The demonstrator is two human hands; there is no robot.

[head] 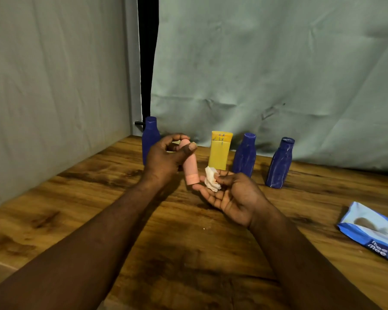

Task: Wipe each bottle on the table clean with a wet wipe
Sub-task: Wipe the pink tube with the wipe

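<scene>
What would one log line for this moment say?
left hand: grips pink bottle | right hand: pinches wipe | standing behind: yellow bottle, three blue bottles | pack: far right

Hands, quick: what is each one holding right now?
Left hand: closed, gripping the pink bottle.
Right hand: palm up, thumb pinching the wet wipe.

A bottle row (pixel 218 153) walls the far edge, wipes pack (pixel 372 229) the right; near tabletop (pixel 54 220) is open.
</scene>
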